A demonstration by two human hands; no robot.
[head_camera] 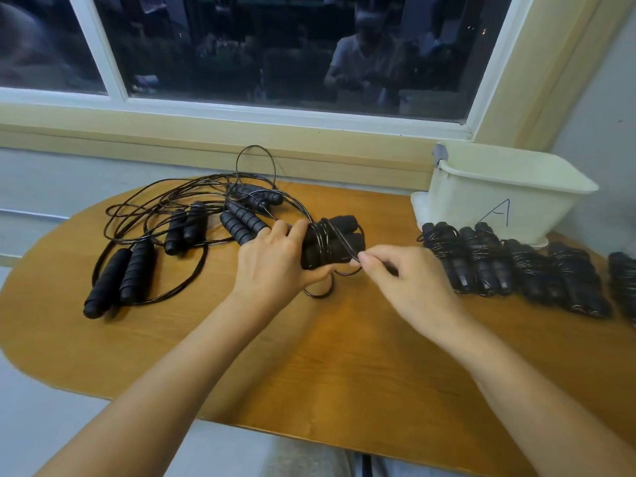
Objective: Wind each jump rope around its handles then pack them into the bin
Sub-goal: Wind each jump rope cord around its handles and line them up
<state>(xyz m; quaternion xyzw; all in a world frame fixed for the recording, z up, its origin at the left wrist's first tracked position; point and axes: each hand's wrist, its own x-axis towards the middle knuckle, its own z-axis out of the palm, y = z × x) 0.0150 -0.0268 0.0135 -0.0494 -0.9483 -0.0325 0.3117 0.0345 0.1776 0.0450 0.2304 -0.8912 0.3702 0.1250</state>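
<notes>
Midway, a person winds a jump rope | left hand (275, 266) grips paired handles (330, 244) above the table (344, 356) | right hand (399, 277) pinches the cord (346, 247) | taut, even turns advised | bin (499, 197) waits right.

The left hand (275, 266) gripped paired handles (330, 242). The right hand (409, 284) pinched the cord (346, 247). Wound ropes (516, 270) lay right, near the bin (499, 191).
</notes>
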